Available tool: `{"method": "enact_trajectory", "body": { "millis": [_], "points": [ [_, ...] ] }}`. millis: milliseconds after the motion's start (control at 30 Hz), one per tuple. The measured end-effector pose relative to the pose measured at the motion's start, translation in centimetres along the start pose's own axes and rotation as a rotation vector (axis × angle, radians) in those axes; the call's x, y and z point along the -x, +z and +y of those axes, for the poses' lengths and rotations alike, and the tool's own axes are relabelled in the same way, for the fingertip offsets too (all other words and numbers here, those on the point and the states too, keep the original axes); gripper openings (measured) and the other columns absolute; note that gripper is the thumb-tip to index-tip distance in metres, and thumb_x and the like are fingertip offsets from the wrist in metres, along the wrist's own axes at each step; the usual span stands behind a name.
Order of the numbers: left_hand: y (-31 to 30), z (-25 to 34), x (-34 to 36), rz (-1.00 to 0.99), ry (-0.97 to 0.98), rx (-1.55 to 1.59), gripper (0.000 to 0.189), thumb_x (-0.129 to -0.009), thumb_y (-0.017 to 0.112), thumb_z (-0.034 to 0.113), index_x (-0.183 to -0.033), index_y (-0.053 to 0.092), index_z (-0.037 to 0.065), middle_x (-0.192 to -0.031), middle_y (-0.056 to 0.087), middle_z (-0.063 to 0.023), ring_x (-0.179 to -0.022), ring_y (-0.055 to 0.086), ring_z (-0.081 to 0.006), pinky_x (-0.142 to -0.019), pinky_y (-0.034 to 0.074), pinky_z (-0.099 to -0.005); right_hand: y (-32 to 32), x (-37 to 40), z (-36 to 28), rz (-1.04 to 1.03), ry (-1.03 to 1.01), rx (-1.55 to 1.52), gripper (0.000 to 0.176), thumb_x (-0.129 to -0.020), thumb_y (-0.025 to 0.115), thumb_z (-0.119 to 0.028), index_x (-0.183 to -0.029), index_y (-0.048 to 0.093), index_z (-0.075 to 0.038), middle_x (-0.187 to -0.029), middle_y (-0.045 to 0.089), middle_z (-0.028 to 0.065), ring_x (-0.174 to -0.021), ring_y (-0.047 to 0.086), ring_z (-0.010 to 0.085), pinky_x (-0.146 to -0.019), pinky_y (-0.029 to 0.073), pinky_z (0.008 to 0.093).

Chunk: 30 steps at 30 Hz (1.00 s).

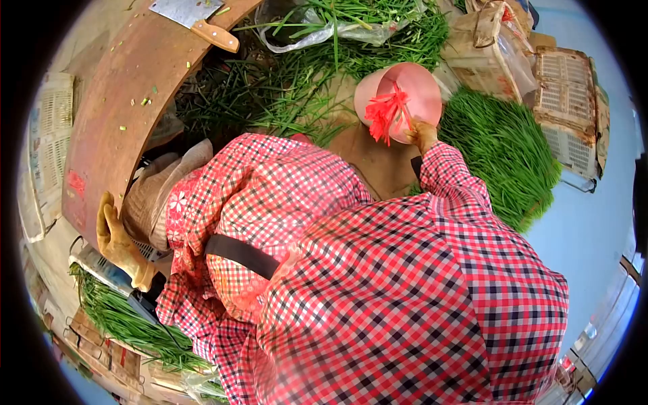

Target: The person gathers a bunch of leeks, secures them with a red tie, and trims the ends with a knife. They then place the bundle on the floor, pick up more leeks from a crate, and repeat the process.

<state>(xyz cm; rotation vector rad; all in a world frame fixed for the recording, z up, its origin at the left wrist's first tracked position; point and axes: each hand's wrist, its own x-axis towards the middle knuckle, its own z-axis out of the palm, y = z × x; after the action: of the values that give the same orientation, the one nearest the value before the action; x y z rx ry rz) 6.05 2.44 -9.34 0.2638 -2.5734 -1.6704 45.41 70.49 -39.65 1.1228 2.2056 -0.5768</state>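
My left hand (120, 239), in a tan glove, is beside the wooden table (111, 128) at the left. Its fingers stretch upward and hold nothing. At the upper right, my right hand (424, 135), also gloved, reaches to the rim of a pink bucket (425, 88). Its fingers are closed on a bunch of red strips (386, 113) that fans out over the bucket's mouth. The fingertips are partly hidden. A large pile of long green stalks (496, 152) lies right of the bucket.
A cleaver (214, 35) with a wooden handle rests on the table's far end. Loose greens (412, 40) and clear plastic (317, 37) lie beyond the bucket. White crates (565, 84) stand at the upper right. More green stalks (128, 324) fill the lower left.
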Motion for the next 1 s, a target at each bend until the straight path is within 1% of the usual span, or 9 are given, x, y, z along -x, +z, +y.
{"method": "enact_trajectory", "body": {
  "millis": [33,67,167,333,567,667,867,967,1000],
  "points": [
    [-0.1,-0.1,-0.2,-0.004,0.006,-0.009,0.034,-0.097,0.063,0.019,-0.121,0.064,-0.005,-0.121,0.067,-0.0141,-0.115,0.061,-0.0197,-0.102,0.045,-0.0305,1.0,-2.4,1.1,0.072,-0.229,0.662,0.043,-0.086,0.069,-0.027,-0.123,0.061,-0.007,-0.11,0.068,0.0153,-0.098,0.067,0.0322,-0.084,0.053,0.0432],
    [-0.4,-0.3,-0.3,-0.011,0.007,-0.019,0.033,-0.097,0.062,0.019,-0.121,0.064,-0.005,-0.121,0.067,-0.0141,-0.115,0.061,-0.0198,-0.102,0.045,-0.0306,-5.2,4.7,-9.3,0.319,0.324,-0.05,0.035,-0.085,0.066,-0.026,-0.114,0.065,-0.007,-0.112,0.066,0.0165,-0.095,0.066,0.0327,-0.088,0.052,0.0375],
    [-0.5,0.3,-0.1,0.022,0.009,-0.057,0.033,-0.097,0.062,0.019,-0.12,0.064,-0.005,-0.121,0.067,-0.0146,-0.116,0.061,-0.0203,-0.101,0.046,-0.0309,-7.4,6.1,-13.4,0.525,-0.335,-0.229,0.037,-0.088,0.063,-0.023,-0.121,0.064,-0.007,-0.123,0.062,0.0168,-0.11,0.06,0.0348,-0.097,0.048,0.0388],
    [-0.7,-0.6,-0.5,0.001,0.01,-0.018,0.035,-0.097,0.062,0.02,-0.121,0.063,-0.006,-0.122,0.066,-0.0158,-0.117,0.061,-0.0222,-0.102,0.047,-0.0336,-9.5,4.9,-17.6,0.148,-0.56,0.119,0.041,-0.092,0.055,-0.01,-0.131,0.054,0.0,-0.137,0.053,0.0196,-0.123,0.054,0.0294,-0.102,0.045,0.0369],
    [1.6,1.4,-0.6,-0.029,-0.004,-0.026,0.036,-0.098,0.061,0.021,-0.122,0.063,-0.005,-0.123,0.066,-0.0149,-0.119,0.06,-0.0222,-0.103,0.045,-0.0335,-8.1,-2.4,-12.7,-0.562,-0.474,-1.379,0.044,-0.094,0.052,-0.003,-0.137,0.045,0.007,-0.139,0.054,0.016,-0.128,0.052,0.0225,-0.106,0.043,0.0299],
    [3.1,2.5,-0.8,-0.044,0.021,-0.009,0.031,-0.098,0.062,0.018,-0.12,0.065,-0.004,-0.12,0.067,-0.0138,-0.115,0.061,-0.0201,-0.101,0.046,-0.0307,-10.1,0.6,-15.5,0.37,-0.945,0.26,0.027,-0.097,0.053,-0.024,-0.112,0.071,-0.011,-0.125,0.065,0.0111,-0.108,0.062,0.0306,-0.093,0.05,0.0364],
    [5.8,4.3,-0.3,-0.079,0.029,0.021,0.026,-0.097,0.061,0.015,-0.117,0.068,-0.001,-0.115,0.069,-0.0125,-0.11,0.063,-0.0189,-0.098,0.047,-0.0284,-13.9,3.2,-18.2,0.259,-0.487,-0.221,0.03,-0.088,0.068,-0.035,-0.1,0.075,-0.008,-0.089,0.072,0.0133,-0.082,0.068,0.0311,-0.075,0.052,0.0394],
    [7.4,5.8,-0.1,-0.168,0.033,0.004,0.027,-0.096,0.062,0.015,-0.118,0.068,0.0,-0.111,0.07,-0.0116,-0.104,0.065,-0.0183,-0.094,0.049,-0.0284,-20.2,10.3,-26.5,0.258,-0.406,-0.309,0.034,-0.086,0.072,-0.037,-0.098,0.074,-0.005,-0.083,0.07,0.0139,-0.074,0.066,0.025,-0.068,0.051,0.0358],
    [8.2,8.1,0.9,-0.176,-0.086,0.058,0.028,-0.096,0.063,0.016,-0.12,0.067,0.0,-0.11,0.07,-0.0104,-0.102,0.064,-0.0174,-0.092,0.049,-0.0275,-21.0,8.7,-27.7,0.301,-0.585,-0.337,0.034,-0.088,0.071,-0.036,-0.099,0.073,-0.003,-0.077,0.068,0.0109,-0.068,0.062,0.0178,-0.064,0.049,0.0327]
  ]
}}
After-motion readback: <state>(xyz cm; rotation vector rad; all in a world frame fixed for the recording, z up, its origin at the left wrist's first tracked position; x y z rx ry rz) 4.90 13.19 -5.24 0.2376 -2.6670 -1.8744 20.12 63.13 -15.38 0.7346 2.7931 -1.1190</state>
